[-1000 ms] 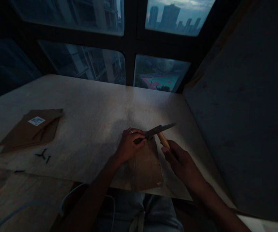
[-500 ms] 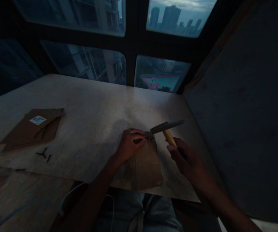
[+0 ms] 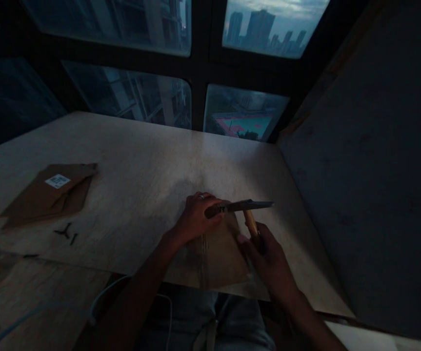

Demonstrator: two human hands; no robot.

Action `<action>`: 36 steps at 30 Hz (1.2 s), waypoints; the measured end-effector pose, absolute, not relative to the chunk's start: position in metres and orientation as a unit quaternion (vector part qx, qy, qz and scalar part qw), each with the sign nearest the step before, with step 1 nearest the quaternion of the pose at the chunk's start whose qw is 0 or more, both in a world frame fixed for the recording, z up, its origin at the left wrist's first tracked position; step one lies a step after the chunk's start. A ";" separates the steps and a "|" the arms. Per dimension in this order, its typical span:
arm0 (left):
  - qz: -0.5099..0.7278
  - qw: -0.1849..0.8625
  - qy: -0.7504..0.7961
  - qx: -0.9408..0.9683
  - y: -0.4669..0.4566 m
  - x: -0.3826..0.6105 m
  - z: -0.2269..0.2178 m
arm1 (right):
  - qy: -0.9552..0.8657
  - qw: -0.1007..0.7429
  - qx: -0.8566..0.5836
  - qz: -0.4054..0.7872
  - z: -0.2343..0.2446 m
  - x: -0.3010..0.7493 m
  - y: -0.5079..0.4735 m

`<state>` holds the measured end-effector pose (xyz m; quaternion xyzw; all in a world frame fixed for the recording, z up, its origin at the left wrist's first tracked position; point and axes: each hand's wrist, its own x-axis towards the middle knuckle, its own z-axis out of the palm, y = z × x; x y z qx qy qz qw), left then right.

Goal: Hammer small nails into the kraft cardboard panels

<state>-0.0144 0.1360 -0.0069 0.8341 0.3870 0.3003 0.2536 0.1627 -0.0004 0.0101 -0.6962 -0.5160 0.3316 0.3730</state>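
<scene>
My right hand (image 3: 269,256) is closed around the wooden handle of a hammer (image 3: 252,226). Its dark metal head (image 3: 256,204) lies level over the far end of a brown cardboard piece (image 3: 223,263). My left hand (image 3: 197,217), with a ring on one finger, rests on the cardboard's far left corner. Thumb and forefinger pinch together beside small dark nails (image 3: 222,208), and they seem to hold one of them. The hammer head's left end is right at those fingertips; whether it touches a nail cannot be made out.
On the left of the light tabletop (image 3: 140,161) lies a stack of cardboard (image 3: 45,200) with a white label. Several loose dark nails (image 3: 66,232) are near it. A pale cable (image 3: 102,295) hangs by the front edge. Windows (image 3: 247,109) stand behind, a grey wall (image 3: 371,170) at right.
My right hand has brought the hammer down and left, so its head now sits by my left fingertips. My left hand stays nearly in place on the cardboard.
</scene>
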 end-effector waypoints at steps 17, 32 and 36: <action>0.300 0.268 0.390 0.828 0.134 -0.009 -0.009 | -0.378 0.474 -0.709 0.360 -0.018 0.139 -0.007; 0.277 0.252 0.420 0.827 0.130 -0.005 -0.006 | -0.386 0.476 -0.701 0.364 -0.017 0.139 -0.006; 0.302 0.258 0.411 0.820 0.130 -0.005 -0.008 | -0.389 0.476 -0.702 0.359 -0.019 0.139 -0.005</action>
